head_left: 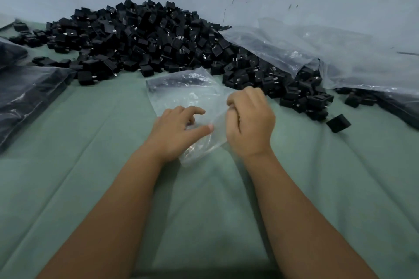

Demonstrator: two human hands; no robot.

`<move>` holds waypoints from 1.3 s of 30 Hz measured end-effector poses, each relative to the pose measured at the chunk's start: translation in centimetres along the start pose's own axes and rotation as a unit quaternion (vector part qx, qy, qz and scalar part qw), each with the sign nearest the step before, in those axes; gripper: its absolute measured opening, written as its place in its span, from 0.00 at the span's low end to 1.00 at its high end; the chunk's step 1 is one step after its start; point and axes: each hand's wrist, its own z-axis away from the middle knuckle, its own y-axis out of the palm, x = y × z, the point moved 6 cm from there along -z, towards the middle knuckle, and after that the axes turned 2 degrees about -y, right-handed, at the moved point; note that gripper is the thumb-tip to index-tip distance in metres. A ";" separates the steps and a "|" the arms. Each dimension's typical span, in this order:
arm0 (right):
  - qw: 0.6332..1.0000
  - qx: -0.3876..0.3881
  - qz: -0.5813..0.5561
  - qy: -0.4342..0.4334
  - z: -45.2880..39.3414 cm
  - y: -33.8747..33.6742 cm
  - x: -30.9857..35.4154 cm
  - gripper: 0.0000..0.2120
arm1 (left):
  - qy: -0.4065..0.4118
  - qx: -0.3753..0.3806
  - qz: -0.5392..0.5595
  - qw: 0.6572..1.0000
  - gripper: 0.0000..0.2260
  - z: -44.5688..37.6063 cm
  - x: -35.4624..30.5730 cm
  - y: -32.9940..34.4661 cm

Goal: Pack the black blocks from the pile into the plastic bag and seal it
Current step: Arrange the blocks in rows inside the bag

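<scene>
The empty plastic bag [190, 95] is being readied — pinched by the right hand [250, 120], touched by the loosely spread left hand [179, 129] — its mouth must be opened before blocks [140, 36] are scooped.

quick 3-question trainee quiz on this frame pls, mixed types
1. True or false: the small clear plastic bag already holds black blocks.
2. Which hand pinches the bag's edge with curled fingers? A) left hand B) right hand
3. Fill in: the pile of black blocks lies on a green ____.

Key: 1 false, it looks empty. 2 B; the left hand's fingers rest on the bag. 3 cloth.
</scene>
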 end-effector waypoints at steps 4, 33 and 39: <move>0.969 -0.033 0.001 0.246 0.6 -1.2 -5.9 0.13 | -0.025 0.027 -0.077 0.996 0.38 -0.1 1.2 -0.4; 0.974 0.092 -0.197 0.069 0.2 2.1 4.2 0.19 | 0.055 0.028 -0.054 0.997 0.20 0.7 1.4 -1.5; 0.965 0.201 -0.167 0.027 1.2 3.4 4.8 0.09 | -0.042 -0.027 0.147 0.988 0.11 0.6 3.2 -2.3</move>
